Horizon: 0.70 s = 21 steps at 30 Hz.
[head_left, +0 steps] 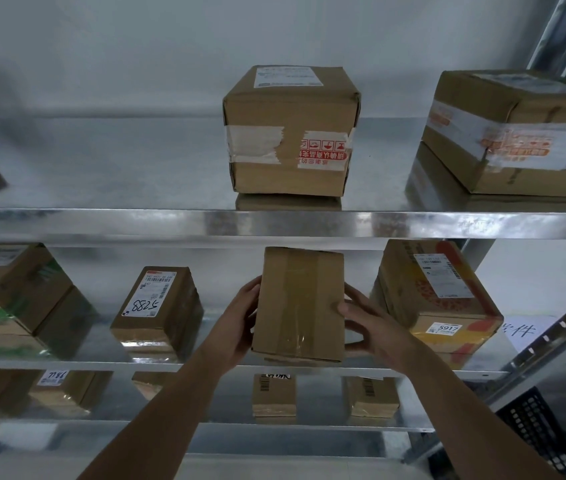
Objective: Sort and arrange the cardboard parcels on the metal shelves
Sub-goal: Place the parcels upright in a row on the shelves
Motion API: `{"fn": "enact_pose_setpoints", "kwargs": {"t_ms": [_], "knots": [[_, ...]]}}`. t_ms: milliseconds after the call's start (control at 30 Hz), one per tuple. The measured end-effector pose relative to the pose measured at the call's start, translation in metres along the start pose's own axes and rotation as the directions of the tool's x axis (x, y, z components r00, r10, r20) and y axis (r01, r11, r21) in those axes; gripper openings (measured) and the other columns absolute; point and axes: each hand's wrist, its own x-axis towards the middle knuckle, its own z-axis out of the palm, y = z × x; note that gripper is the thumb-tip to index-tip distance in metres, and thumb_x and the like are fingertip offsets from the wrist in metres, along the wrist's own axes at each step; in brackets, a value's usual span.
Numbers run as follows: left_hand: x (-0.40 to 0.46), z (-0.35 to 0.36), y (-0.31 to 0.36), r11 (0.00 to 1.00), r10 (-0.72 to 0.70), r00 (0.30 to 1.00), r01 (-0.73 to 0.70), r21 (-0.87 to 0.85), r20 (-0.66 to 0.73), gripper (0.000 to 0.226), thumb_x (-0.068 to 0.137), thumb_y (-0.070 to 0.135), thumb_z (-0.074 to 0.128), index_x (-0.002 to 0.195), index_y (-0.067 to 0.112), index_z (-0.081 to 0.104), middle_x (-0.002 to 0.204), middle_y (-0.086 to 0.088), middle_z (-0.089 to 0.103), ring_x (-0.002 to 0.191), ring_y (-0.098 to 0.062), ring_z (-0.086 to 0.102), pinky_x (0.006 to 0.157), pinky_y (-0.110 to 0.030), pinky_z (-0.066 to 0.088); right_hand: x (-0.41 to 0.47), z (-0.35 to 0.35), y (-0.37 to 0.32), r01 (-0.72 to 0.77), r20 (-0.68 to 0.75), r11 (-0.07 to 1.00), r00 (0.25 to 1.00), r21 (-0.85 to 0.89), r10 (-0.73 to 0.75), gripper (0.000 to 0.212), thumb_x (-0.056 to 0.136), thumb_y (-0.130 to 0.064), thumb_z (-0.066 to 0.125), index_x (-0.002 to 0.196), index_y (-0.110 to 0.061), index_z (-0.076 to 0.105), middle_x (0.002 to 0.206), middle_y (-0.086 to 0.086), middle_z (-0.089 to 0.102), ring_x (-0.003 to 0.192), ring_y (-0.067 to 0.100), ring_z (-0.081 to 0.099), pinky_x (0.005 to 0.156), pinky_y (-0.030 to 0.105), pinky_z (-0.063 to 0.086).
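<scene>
Two hands hold one plain taped parcel (298,306) at the front edge of the middle shelf (205,366) — the left hand (240,320) has its grip curled round the parcel's left side, the right hand (368,323) its grip round the right side, thumb on the top face. Beside it stand a parcel marked 5788 (158,310) and a yellow-printed parcel marked 5917 (437,299) — each apart from it.

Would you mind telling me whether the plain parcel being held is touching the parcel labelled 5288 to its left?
Apart. The head view shows bare metal shelf between the plain parcel and the 5288 parcel, with the left hand in that gap.
</scene>
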Motion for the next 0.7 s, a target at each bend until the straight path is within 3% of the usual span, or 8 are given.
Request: {"fn": "enact_pose_setpoints", "kwargs": {"t_ms": [67,233,333,433,567,700], "knots": [[0.000,0.003,0.004,0.999,0.033,0.999,-0.033,-0.008,0.001,0.035,0.105,0.038,0.050,0.138,0.032,0.061,0.121,-0.005,0.069,0.107,-0.022,0.067,0.094,-0.046,0.055,0.001,0.002,0.001,0.031,-0.026,0.999,0.999,0.038,-0.030,0.069,0.079,-0.048,0.070,0.144,-0.046,0.046,0.134,-0.009,0.067,0.126,0.020,0.062,0.103,0.061,0.049],[-0.005,0.007,0.007,0.998,0.055,0.998,-0.055,-0.017,0.024,0.033,0.106,0.026,0.047,0.137,0.028,0.057,0.092,0.003,0.071,0.082,-0.012,0.065,0.070,-0.031,0.053,0.006,0.005,0.004,0.038,-0.060,0.997,0.998,0.062,-0.034,0.074,0.073,-0.063,0.068,0.143,-0.048,0.051,0.142,-0.011,0.061,0.130,0.021,0.059,0.102,0.061,0.050],[-0.004,0.007,0.006,0.999,0.019,1.000,-0.019,-0.040,0.014,0.031,0.105,0.020,0.047,0.134,0.027,0.056,0.096,-0.001,0.071,0.090,-0.017,0.066,0.076,-0.036,0.054,0.010,0.006,0.005,0.038,-0.055,0.998,0.998,0.044,-0.035,0.075,0.074,-0.068,0.064,0.144,-0.048,0.049,0.143,-0.012,0.059,0.136,0.021,0.053,0.104,0.061,0.049],[-0.003,0.009,0.005,0.999,0.008,1.000,-0.008,-0.044,-0.002,0.032,0.104,0.018,0.048,0.134,0.027,0.056,0.088,0.001,0.070,0.081,-0.014,0.065,0.070,-0.034,0.053,0.011,0.007,0.003,0.034,-0.059,0.999,0.998,0.039,-0.032,0.077,0.072,-0.069,0.065,0.145,-0.048,0.050,0.144,-0.012,0.058,0.138,0.021,0.051,0.105,0.060,0.049],[-0.005,0.010,0.007,0.998,0.013,1.000,-0.014,-0.061,-0.014,0.030,0.105,0.017,0.045,0.131,0.027,0.056,0.101,-0.005,0.068,0.096,-0.022,0.063,0.078,-0.039,0.054,0.012,0.007,0.002,0.040,-0.068,0.999,0.997,0.031,-0.037,0.078,0.072,-0.068,0.064,0.145,-0.046,0.049,0.143,-0.012,0.059,0.136,0.021,0.052,0.104,0.059,0.049],[-0.006,0.010,0.007,0.998,0.007,1.000,-0.009,-0.068,-0.019,0.031,0.105,0.018,0.046,0.133,0.027,0.056,0.102,-0.005,0.070,0.099,-0.024,0.063,0.078,-0.040,0.054,0.013,0.007,0.003,0.037,-0.064,0.999,0.997,0.033,-0.035,0.078,0.072,-0.069,0.065,0.145,-0.046,0.049,0.143,-0.011,0.059,0.136,0.023,0.052,0.104,0.059,0.050]]}}
